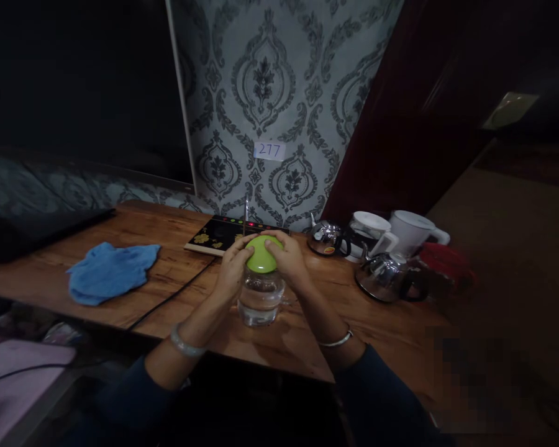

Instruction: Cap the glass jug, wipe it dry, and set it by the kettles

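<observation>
Grey patterned wallpaper (270,99) rises behind a wood-grained table (174,267) in dim light.

In front of you is 1 clear, see-through jar (259,305), rounded and squat, standing roughly upright near the front edge of the wooden surface (291,347). You can see colourless liquid filling its lower part, with the line of its level showing through the wall. Over its mouth you have 1 lime-green lid (262,256), domed, smooth and slightly glossy. The sides of the lid are partly covered, so you cannot tell whether it is tight or loose.
</observation>
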Action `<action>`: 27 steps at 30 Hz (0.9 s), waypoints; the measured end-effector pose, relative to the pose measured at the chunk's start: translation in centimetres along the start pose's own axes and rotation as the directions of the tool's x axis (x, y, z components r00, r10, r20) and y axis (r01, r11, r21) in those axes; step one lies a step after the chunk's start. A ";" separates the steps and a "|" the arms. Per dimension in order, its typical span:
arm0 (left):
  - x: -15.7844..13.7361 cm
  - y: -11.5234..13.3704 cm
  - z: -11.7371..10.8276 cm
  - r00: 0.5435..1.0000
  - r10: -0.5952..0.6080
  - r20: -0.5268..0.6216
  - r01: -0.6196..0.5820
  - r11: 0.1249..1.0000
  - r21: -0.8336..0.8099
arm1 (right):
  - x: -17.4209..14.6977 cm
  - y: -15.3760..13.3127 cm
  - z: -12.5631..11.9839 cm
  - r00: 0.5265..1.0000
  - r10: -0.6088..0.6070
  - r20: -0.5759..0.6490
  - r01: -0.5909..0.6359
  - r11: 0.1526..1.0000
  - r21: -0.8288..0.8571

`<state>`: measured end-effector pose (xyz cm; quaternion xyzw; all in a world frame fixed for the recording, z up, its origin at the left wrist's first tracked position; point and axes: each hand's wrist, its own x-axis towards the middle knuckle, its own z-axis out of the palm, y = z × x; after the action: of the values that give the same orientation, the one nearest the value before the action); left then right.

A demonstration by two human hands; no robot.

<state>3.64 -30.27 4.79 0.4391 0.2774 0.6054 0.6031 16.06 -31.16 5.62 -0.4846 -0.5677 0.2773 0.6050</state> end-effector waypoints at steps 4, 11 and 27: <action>0.2 0.0 0.0 1.000 0.007 0.029 -0.008 0.998 0.063 | 0.2 0.3 0.0 0.997 0.082 -0.004 -0.081 0.994 0.067; 0.7 -0.1 0.2 0.999 0.010 0.038 -0.015 0.991 0.137 | 0.9 0.6 -0.6 0.972 0.229 0.058 -0.236 0.955 0.180; 0.2 -1.0 -0.4 0.989 0.092 0.115 -0.113 0.975 0.191 | 0.8 1.4 -1.5 0.966 0.239 0.098 -0.247 0.966 0.076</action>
<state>3.81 -29.84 3.79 0.5417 0.2804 0.5813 0.5385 17.94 -30.37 4.84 -0.5108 -0.5172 0.3951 0.5617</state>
